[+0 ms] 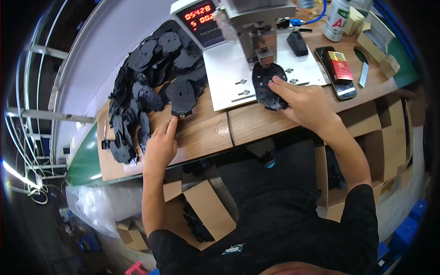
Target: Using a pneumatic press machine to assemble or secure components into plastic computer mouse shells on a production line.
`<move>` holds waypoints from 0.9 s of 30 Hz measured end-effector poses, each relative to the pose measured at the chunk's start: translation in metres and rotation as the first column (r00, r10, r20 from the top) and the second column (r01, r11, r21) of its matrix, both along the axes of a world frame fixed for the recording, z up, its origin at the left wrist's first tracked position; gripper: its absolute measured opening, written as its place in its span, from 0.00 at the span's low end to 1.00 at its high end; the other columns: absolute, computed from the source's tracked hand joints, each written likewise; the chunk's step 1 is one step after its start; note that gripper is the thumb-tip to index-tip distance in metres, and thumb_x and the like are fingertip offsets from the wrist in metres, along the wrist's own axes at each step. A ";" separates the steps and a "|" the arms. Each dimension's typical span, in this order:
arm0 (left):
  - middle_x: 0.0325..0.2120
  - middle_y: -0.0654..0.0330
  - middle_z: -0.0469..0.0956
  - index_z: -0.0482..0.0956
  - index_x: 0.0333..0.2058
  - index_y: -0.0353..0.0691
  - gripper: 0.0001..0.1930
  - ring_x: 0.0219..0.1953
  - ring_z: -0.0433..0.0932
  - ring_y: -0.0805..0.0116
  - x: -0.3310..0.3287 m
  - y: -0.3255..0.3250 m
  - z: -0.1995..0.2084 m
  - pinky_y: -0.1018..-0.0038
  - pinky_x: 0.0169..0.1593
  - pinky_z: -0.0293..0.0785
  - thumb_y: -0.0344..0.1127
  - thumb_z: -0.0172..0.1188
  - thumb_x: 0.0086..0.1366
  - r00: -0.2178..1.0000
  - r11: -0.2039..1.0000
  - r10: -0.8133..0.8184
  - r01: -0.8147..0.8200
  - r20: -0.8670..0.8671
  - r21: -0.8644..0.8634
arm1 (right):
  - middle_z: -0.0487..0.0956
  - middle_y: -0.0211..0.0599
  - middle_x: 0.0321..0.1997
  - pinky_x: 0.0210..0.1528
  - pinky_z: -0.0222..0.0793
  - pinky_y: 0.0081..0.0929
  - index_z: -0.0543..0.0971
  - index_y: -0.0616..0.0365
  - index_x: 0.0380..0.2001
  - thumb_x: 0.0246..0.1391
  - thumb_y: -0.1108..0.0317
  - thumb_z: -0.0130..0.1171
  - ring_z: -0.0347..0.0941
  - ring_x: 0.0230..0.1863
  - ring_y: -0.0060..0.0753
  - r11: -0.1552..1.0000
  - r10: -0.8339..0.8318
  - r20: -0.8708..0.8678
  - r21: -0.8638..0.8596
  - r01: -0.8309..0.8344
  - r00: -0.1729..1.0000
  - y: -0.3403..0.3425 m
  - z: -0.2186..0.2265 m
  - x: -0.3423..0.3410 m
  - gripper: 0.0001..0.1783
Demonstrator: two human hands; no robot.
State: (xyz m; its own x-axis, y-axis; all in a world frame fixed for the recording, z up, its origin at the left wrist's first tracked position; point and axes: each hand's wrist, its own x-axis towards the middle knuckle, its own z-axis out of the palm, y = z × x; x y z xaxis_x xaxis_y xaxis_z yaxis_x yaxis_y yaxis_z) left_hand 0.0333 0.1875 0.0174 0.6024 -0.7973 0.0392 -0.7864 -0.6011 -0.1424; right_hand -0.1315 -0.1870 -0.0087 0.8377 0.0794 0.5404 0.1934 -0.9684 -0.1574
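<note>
My right hand (308,104) holds an oval black plastic plate (263,87) on the white machine bed, with fingers lying across its right side. The plate's far end sits beneath the metal press head (265,54). On the left, my left hand (160,145) has its index finger stretched to the near tab of another black plastic plate (181,95), gripping it at that edge; the thumb is hidden. That plate lies at the right side of a large heap of similar black plates (153,57).
A display box (200,23) with red digits stands beside the press. To the right lie a phone (347,91), a red packet (339,68), a black block (298,43) and a white bottle (337,20). Open cardboard boxes (211,208) sit below the wooden table edge (201,149).
</note>
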 end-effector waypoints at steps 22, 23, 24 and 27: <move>0.41 0.56 0.83 0.79 0.38 0.39 0.08 0.50 0.83 0.55 -0.036 -0.183 -0.005 0.57 0.56 0.79 0.24 0.60 0.58 0.722 0.452 -0.665 0.590 0.188 -0.668 | 0.86 0.43 0.45 0.43 0.79 0.29 0.83 0.58 0.41 0.38 0.78 0.72 0.85 0.43 0.41 0.913 -0.179 0.265 0.405 0.059 0.947 -0.033 -0.026 -0.118 0.21; 0.42 0.54 0.83 0.79 0.38 0.38 0.08 0.49 0.83 0.54 -0.038 -0.186 -0.006 0.57 0.55 0.80 0.25 0.60 0.58 0.703 0.442 -0.676 0.627 0.222 -0.642 | 0.86 0.44 0.45 0.44 0.79 0.29 0.83 0.59 0.40 0.38 0.79 0.71 0.85 0.43 0.43 0.881 -0.305 0.203 0.431 0.195 0.931 -0.035 -0.043 -0.148 0.20; 0.42 0.53 0.82 0.78 0.38 0.38 0.08 0.49 0.83 0.53 -0.040 -0.188 -0.008 0.57 0.54 0.80 0.25 0.60 0.57 0.682 0.431 -0.686 0.661 0.253 -0.614 | 0.85 0.46 0.46 0.48 0.78 0.31 0.82 0.61 0.40 0.38 0.82 0.68 0.84 0.46 0.44 0.847 -0.393 0.162 0.446 0.288 0.905 -0.039 -0.058 -0.179 0.21; 0.42 0.51 0.82 0.78 0.36 0.38 0.08 0.48 0.83 0.52 -0.039 -0.192 -0.012 0.57 0.55 0.81 0.28 0.61 0.57 0.656 0.399 -0.703 0.684 0.274 -0.611 | 0.84 0.46 0.49 0.56 0.74 0.31 0.81 0.65 0.44 0.46 0.85 0.62 0.82 0.51 0.39 0.568 -0.714 -0.066 0.528 0.632 0.697 -0.048 -0.119 -0.268 0.18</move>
State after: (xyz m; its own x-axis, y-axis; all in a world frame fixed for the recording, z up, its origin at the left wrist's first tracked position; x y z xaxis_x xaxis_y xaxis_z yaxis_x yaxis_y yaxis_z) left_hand -0.0060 -0.0047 0.0057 -0.1376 -0.7191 0.6812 -0.9723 0.2293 0.0457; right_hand -0.3992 -0.2354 -0.1275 0.4506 -0.7743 0.4442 -0.4236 -0.6235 -0.6571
